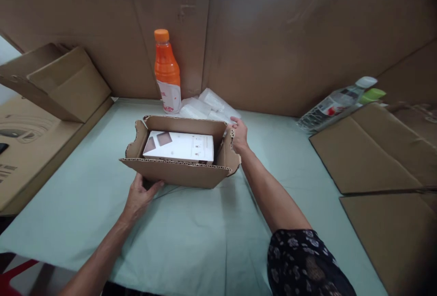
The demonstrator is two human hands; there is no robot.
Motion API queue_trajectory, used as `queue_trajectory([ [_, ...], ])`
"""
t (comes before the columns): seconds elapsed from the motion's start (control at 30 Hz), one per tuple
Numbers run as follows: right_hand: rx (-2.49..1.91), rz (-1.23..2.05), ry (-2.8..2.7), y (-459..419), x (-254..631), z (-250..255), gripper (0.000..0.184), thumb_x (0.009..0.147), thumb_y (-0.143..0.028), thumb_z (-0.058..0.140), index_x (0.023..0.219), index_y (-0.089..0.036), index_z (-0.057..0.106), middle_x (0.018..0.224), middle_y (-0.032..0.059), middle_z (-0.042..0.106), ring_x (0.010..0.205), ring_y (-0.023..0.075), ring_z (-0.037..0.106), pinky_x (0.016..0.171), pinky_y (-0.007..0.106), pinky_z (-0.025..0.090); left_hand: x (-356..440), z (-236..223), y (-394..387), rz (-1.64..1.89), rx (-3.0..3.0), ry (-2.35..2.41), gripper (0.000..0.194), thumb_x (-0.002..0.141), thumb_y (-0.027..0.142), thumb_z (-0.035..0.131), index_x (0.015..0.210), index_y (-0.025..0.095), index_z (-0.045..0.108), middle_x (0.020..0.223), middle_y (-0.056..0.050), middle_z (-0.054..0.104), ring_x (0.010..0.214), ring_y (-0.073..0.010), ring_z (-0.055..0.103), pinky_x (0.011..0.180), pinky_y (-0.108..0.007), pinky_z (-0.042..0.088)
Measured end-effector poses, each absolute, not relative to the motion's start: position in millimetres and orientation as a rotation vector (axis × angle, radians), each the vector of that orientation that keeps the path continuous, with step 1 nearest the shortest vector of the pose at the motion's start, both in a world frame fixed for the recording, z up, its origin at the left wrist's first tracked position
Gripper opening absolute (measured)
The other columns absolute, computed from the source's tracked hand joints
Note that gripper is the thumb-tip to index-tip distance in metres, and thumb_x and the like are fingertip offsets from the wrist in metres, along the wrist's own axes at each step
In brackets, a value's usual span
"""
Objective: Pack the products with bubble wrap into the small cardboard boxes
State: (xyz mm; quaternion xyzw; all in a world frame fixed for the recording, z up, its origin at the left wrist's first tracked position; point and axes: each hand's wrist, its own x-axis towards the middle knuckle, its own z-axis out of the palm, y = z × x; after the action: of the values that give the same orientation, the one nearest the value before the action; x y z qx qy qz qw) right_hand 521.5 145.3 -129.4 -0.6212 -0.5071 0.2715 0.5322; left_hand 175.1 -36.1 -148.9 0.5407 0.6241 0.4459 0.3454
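An open cardboard box [177, 175] stands in front of me with its flaps up, tilted a little towards me. Inside it lies a white printed carton [180, 148]. My left hand [139, 196] grips the box at its lower front left corner, thumb along the front wall. At the back right corner, my right hand [240, 134] is closed against the side of the box, its fingers partly hidden by the flap. Just behind those fingertips lie clear plastic packs [211, 104]; whether the fingers touch them is unclear.
An orange bottle [167, 73] stands behind the box by the cardboard wall [256, 36]. Cardboard boxes flank the pale green cloth [191, 241], at left [68, 86] and at right [368, 150]. A clear bottle [334, 104] leans at the back right.
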Motion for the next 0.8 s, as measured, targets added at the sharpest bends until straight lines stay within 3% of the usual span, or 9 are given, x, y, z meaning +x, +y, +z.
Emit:
queue_trajectory([
  [0.1, -1.434, 0.628, -1.1, 122.0, 533.8, -109.8, 0.047, 0.08, -0.042, 0.061, 0.122, -0.018, 0.059, 0.074, -0.0022, 0.058, 0.064, 0.0146, 0.056, 0.063, 0.03, 0.053, 173.4, -146.7, -34.7, 1.143, 1.447, 1.635, 0.052, 0.077, 0.052, 0.075, 0.113, 0.018, 0.059, 0.101, -0.007, 0.068, 0.098, -0.026, 0.064, 0.087, -0.041, 0.055],
  [0.2, -1.316, 0.637, -1.024, 61.3, 560.5, -89.2, 0.048, 0.072, -0.038, 0.071, 0.116, -0.022, 0.063, 0.097, 0.0027, 0.066, 0.074, 0.015, 0.061, 0.061, 0.028, 0.054, 176.5, -144.8, -38.6, 1.156, 1.449, 1.614, 0.049, 0.082, 0.048, 0.07, 0.119, 0.018, 0.058, 0.104, -0.008, 0.068, 0.102, -0.0257, 0.065, 0.093, -0.043, 0.055],
  [0.3, -1.321, 0.785, -0.905, -18.1, 578.1, -83.0, 0.053, 0.065, -0.036, 0.079, 0.115, -0.023, 0.067, 0.116, 0.0058, 0.068, 0.078, 0.0147, 0.062, 0.058, 0.025, 0.053, 184.0, -142.3, -53.9, 1.263, 1.387, 1.59, 0.062, 0.084, 0.042, 0.068, 0.138, 0.019, 0.048, 0.127, -0.014, 0.063, 0.117, -0.0278, 0.062, 0.106, -0.047, 0.05],
  [0.4, -1.411, 1.048, -0.772, -94.1, 575.5, -94.4, 0.059, 0.065, -0.036, 0.083, 0.121, -0.025, 0.068, 0.123, 0.0072, 0.069, 0.077, 0.0153, 0.064, 0.06, 0.026, 0.054, 192.3, -138.1, -89.6, 1.409, 1.417, 1.75, 0.073, 0.087, 0.038, 0.066, 0.151, 0.021, 0.035, 0.148, -0.018, 0.05, 0.136, -0.0309, 0.052, 0.116, -0.051, 0.042],
  [0.5, -1.428, 1.215, -0.613, -150.5, 559.1, -111.1, 0.063, 0.065, -0.037, 0.087, 0.124, -0.027, 0.068, 0.131, 0.0076, 0.068, 0.089, 0.0189, 0.068, 0.069, 0.029, 0.058, 202.8, -130.8, -139.0, 1.488, 1.662, 1.834, 0.066, 0.09, 0.031, 0.062, 0.151, 0.022, 0.038, 0.15, -0.015, 0.048, 0.142, -0.0316, 0.046, 0.12, -0.054, 0.037],
  [0.6, -1.396, 1.268, -0.562, -181.3, 536.4, -121.4, 0.065, 0.068, -0.04, 0.086, 0.129, -0.029, 0.067, 0.142, 0.0075, 0.063, 0.103, 0.0226, 0.069, 0.08, 0.032, 0.06, 223.4, -123.6, -176.9, 1.235, 1.896, 1.529, 0.056, 0.09, 0.025, 0.062, 0.144, 0.026, 0.048, 0.14, -0.012, 0.058, 0.136, -0.0305, 0.053, 0.118, -0.053, 0.041],
  [0.73, -1.332, 1.309, -0.704, -191.2, 504.8, -122.7, 0.065, 0.079, -0.045, 0.076, 0.14, -0.032, 0.059, 0.149, 0.0063, 0.057, 0.113, 0.0256, 0.068, 0.088, 0.038, 0.061, 266.7, -122.0, -183.5, 0.852, 1.811, 1.117, 0.091, 0.077, 0.03, 0.078, 0.156, 0.026, 0.032, 0.149, -0.015, 0.053, 0.141, -0.0345, 0.048, 0.118, -0.056, 0.04],
  [0.8, -1.296, 1.315, -0.777, -188.4, 494.8, -118.7, 0.064, 0.083, -0.045, 0.072, 0.144, -0.033, 0.055, 0.149, 0.0059, 0.057, 0.115, 0.0268, 0.067, 0.09, 0.04, 0.061, 287.0, -121.1, -174.3, 0.852, 1.699, 1.041, 0.091, 0.076, 0.031, 0.079, 0.155, 0.023, 0.034, 0.152, -0.016, 0.05, 0.142, -0.0352, 0.046, 0.119, -0.055, 0.039],
])
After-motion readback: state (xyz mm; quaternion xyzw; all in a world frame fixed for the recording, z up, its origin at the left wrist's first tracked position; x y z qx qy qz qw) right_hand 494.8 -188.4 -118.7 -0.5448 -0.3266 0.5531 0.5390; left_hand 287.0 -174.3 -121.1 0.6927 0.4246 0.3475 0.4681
